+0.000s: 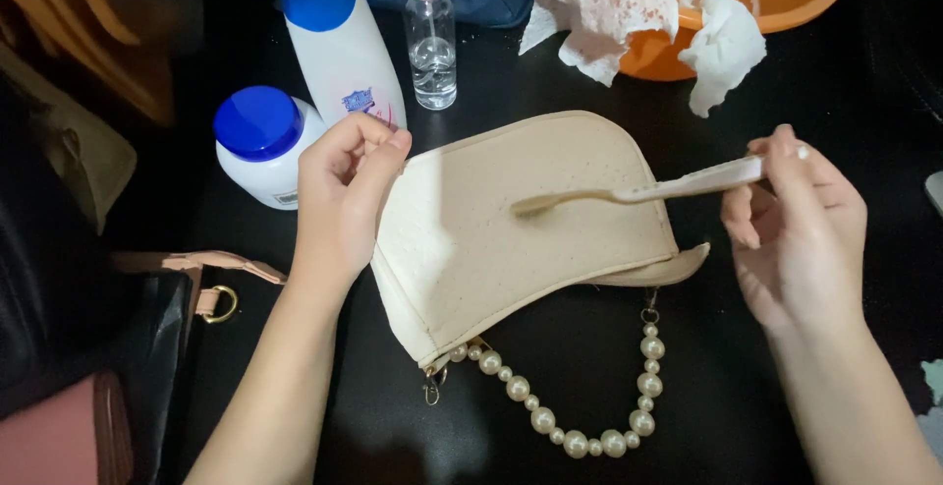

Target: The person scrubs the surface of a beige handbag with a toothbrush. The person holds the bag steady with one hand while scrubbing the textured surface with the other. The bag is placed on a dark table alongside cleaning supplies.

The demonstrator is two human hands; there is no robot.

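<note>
Pearl strap (575, 416): loops nearest, below cream purse (511, 229).
Toothbrush (638, 190): long axis sideways, head pointing left onto purse.
Right hand (796, 229): grip pinching toothbrush handle.
Left hand (344, 200): grip clasping purse's edge.

The toothbrush's (638, 191) bristle end blurs against the cream handbag (511, 229), its handle tip hidden inside the right hand (796, 220). The orange basin (786, 3) and tall white bottle (339, 43) run off the top edge; cloths (609, 8) cover the basin's rim.
</note>
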